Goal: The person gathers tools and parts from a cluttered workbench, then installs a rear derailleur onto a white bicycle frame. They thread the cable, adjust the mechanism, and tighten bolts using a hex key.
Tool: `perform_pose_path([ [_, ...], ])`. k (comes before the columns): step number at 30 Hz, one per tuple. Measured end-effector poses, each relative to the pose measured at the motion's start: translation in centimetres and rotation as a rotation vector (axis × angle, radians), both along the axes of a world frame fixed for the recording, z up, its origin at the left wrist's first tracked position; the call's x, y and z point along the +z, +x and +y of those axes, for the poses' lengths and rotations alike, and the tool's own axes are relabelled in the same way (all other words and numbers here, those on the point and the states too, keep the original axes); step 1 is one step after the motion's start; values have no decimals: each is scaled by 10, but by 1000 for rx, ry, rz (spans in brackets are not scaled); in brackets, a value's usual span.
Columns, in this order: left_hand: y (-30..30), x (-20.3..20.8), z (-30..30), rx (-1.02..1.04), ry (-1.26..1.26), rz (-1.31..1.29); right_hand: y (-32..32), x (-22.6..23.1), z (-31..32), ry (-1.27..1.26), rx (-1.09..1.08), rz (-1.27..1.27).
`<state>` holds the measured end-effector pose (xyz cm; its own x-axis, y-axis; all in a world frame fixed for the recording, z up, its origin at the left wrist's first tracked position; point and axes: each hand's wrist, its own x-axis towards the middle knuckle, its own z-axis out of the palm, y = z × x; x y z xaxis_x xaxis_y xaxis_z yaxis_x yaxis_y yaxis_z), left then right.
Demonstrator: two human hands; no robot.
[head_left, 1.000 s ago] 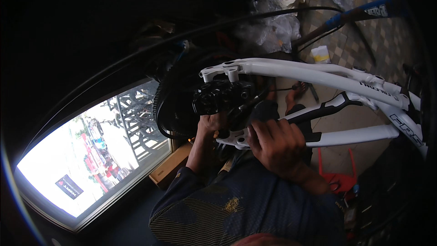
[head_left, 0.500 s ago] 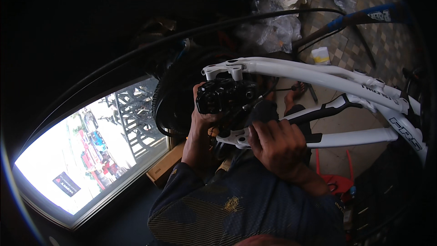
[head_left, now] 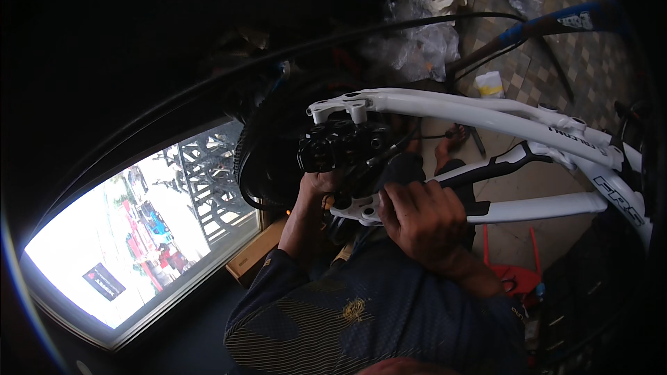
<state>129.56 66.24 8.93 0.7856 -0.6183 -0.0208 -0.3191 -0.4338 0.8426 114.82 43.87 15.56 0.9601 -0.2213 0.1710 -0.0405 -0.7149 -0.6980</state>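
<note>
The left hand grips the underside of a black brake part, fingers curled shut around it, holding it against the rear end of a white bicycle frame. The right hand wraps closed around the frame's lower tube. A window glows at the left, a cardboard box below it.

2 hands – 1 bike frame
</note>
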Motion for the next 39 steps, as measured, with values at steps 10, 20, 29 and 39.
perform_pose_path([
  [10,8,-3,-18,-141,138,-259,-3,-2,0,3,-7,-7],
  [20,-1,-2,-15,-169,299,-425,-1,-2,0,4,-14,-14],
  [29,-11,5,3,-166,490,-582,-1,-1,-1,7,1,-8],
  [39,-6,13,-10,-122,261,-340,1,1,1,26,-15,2],
])
